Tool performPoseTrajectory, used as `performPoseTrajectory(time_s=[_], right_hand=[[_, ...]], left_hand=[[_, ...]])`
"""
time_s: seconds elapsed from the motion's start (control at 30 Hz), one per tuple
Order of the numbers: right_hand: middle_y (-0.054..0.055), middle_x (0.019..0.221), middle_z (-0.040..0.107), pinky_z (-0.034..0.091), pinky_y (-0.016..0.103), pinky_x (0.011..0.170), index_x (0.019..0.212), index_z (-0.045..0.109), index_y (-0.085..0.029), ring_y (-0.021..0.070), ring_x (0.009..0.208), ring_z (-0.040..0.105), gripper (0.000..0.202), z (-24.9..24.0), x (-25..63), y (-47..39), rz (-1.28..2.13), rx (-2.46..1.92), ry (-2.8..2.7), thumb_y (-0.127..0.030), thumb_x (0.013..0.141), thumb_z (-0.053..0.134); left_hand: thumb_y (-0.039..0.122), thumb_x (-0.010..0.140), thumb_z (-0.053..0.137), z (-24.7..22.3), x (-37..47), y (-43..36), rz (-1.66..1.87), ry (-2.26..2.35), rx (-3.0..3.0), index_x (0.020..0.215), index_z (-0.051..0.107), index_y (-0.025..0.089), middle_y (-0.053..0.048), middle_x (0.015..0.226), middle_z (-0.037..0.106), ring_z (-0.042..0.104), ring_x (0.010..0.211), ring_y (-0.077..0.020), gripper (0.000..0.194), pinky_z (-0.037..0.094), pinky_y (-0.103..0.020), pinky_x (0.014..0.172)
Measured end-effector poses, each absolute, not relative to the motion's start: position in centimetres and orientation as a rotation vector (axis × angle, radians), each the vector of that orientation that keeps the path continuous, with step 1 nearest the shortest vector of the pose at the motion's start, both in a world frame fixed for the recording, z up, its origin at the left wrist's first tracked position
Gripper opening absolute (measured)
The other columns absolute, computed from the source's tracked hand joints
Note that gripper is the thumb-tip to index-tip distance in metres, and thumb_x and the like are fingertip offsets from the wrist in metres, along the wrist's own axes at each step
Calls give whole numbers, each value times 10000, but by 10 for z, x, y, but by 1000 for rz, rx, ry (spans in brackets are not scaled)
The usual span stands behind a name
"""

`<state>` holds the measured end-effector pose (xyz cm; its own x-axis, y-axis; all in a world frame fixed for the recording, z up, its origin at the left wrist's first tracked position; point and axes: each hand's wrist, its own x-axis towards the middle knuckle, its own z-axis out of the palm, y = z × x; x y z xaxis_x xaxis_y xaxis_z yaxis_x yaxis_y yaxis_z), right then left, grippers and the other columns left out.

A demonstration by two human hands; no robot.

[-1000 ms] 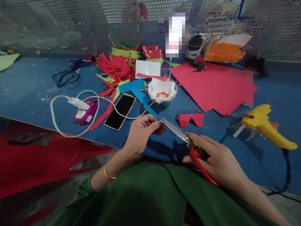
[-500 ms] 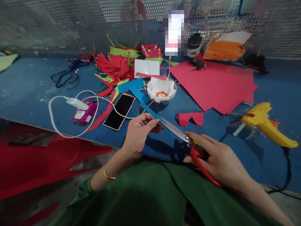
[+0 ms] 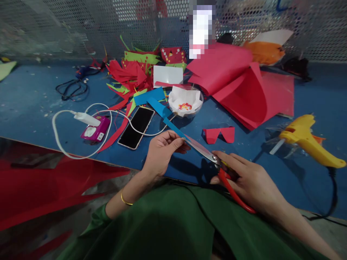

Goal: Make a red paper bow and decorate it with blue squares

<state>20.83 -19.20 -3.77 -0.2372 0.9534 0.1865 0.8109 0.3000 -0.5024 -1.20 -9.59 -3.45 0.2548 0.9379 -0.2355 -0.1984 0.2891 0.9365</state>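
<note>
My left hand [image 3: 165, 151] pinches a narrow blue paper strip [image 3: 174, 128] near the table's front edge. My right hand [image 3: 244, 177] is wrapped round the red handles of a pair of scissors [image 3: 203, 151], whose blades point left along the strip and reach close to my left fingertips. A folded red paper piece [image 3: 220, 134] with a notch lies just beyond the scissors. Other blue paper pieces [image 3: 157, 104] lie behind the strip, beside a bowl [image 3: 185, 101] lined with white paper that holds small red and yellow bits.
A phone [image 3: 137, 127], a purple adapter [image 3: 97, 129] and a white cable lie at left. Red and green scraps [image 3: 132, 76] are heaped behind. Large red sheets [image 3: 233, 83] curl up at back right, and a yellow glue gun [image 3: 311, 139] lies at right.
The large red sheets have lifted and curled, and the keys that lay on them are no longer visible. The view has shifted slightly. Both hands keep nearly the same pose.
</note>
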Motion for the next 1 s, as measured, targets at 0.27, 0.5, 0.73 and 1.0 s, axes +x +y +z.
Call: performPoseTrajectory(time_s=[0.27,0.5,0.73,1.0], right_hand=[[55,851,714,564,268,590,1269,639,-175,184,686,705,433,-44,209,-192,474,-1587,-2087,-466,953,580],[37,809,700,560,257,582,1240,638,-165,176,672,709,433,-45,208,-193,425,-1545,-2073,-492,967,556],[29,802,727,569,254,579,1220,660,-196,168,649,715,371,-47,203,-192,433,-1555,-2059,-451,976,547],[27,826,736,583,263,590,1248,661,-219,182,678,724,375,-48,205,-194,503,-1580,-2037,-426,940,605]], left_hand=[[316,757,788,-38,-12,-96,926,1010,944,758,648,167,-24,661,729,717,642,-166,205,579,-262,623],[332,738,808,-37,-11,-96,923,1007,923,756,647,163,-16,644,720,711,624,-160,234,572,-251,609],[292,740,808,-36,-11,-95,933,971,892,731,638,168,5,608,706,701,590,-144,211,572,-238,592],[318,740,805,-36,-11,-95,929,991,902,719,630,173,-1,600,698,703,597,-156,228,578,-258,604]])
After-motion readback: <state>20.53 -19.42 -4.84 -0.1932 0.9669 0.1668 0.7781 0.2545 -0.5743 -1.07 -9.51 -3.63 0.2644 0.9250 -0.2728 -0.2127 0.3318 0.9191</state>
